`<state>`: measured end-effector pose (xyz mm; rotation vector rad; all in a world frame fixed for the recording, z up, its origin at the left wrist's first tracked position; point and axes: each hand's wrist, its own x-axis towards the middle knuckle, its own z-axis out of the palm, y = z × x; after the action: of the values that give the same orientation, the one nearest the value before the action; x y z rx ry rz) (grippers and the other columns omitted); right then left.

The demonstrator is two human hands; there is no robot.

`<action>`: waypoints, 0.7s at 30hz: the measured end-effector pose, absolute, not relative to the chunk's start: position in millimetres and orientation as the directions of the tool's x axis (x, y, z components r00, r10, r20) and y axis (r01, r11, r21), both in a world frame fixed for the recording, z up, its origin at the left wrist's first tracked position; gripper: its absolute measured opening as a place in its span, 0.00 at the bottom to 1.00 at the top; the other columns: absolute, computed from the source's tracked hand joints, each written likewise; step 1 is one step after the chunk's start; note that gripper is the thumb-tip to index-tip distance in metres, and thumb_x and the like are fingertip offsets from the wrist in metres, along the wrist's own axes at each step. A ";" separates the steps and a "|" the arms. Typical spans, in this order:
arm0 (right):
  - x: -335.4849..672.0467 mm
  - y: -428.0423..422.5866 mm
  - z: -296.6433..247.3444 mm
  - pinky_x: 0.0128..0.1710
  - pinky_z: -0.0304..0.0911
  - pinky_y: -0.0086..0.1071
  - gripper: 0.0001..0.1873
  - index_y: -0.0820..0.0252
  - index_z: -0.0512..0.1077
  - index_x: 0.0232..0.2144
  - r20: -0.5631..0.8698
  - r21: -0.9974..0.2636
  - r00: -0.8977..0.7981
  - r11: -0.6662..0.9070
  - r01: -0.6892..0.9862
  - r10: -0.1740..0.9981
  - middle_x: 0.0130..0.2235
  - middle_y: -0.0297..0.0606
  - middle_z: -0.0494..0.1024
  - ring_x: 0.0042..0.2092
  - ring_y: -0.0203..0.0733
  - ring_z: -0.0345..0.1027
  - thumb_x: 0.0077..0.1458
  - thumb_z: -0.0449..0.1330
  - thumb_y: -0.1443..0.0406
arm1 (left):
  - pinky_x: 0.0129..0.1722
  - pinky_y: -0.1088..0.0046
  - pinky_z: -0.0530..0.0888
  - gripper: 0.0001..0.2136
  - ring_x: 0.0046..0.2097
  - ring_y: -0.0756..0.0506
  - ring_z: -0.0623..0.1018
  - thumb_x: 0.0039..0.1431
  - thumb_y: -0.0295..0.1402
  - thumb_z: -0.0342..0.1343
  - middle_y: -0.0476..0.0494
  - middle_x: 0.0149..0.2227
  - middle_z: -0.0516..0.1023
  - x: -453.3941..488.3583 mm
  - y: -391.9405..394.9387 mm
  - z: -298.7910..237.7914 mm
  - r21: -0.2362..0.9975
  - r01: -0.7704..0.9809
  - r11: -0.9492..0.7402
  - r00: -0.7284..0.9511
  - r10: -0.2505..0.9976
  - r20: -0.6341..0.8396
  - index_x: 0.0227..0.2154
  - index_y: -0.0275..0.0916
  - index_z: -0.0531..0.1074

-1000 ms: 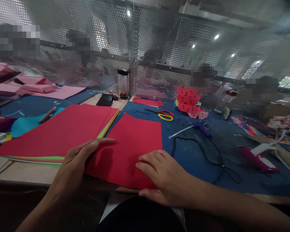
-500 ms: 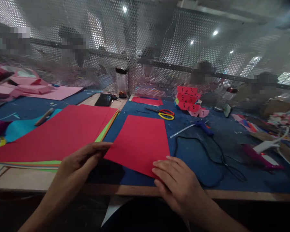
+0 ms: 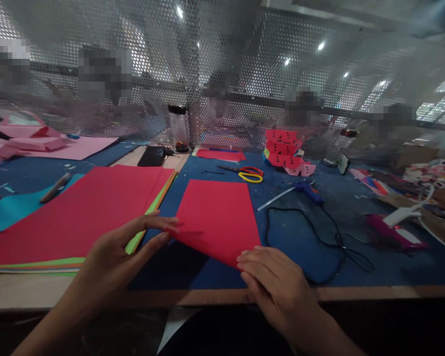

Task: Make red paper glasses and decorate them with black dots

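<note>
A red sheet of paper point(image 3: 217, 212) lies on the blue table covering in front of me, its near left corner lifted and bent. My left hand point(image 3: 128, 244) pinches that corner between thumb and fingers. At the near right corner, my right hand point(image 3: 272, 277) holds the sheet with its fingers on top; the thumb is lower, at the edge. Left of the sheet is a stack of larger coloured papers point(image 3: 81, 207), red on top with green and orange edges below. Scissors point(image 3: 250, 174) with red and yellow handles lie beyond the sheet.
A blue glue gun point(image 3: 309, 192) with a black cord lies at right, near a purple power strip point(image 3: 395, 232). Red folded paper pieces with black dots point(image 3: 284, 151) stand at the back. A bottle point(image 3: 179, 128) and a black phone-like object point(image 3: 152, 155) sit by the perforated metal screen.
My left hand has taken the sheet's near left corner and raised it inward. My right hand stays at the near right corner. The view has shifted slightly.
</note>
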<state>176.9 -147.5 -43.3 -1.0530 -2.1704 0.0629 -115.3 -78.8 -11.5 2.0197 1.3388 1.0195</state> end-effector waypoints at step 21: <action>170.9 -152.4 -57.5 0.37 0.61 0.35 0.07 0.58 0.66 0.30 0.591 -0.474 -0.169 0.509 0.718 0.789 0.33 0.36 0.72 0.37 0.39 0.66 0.61 0.55 0.71 | 0.53 0.62 0.73 0.19 0.51 0.43 0.76 0.58 0.24 0.57 0.47 0.51 0.75 -68.8 -111.6 -18.7 0.236 0.647 -0.725 0.376 0.573 0.728 0.50 0.50 0.69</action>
<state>170.9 -152.4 -57.5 -1.2401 -1.9181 0.1064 -68.8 -111.6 -18.7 2.6778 1.1907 1.3572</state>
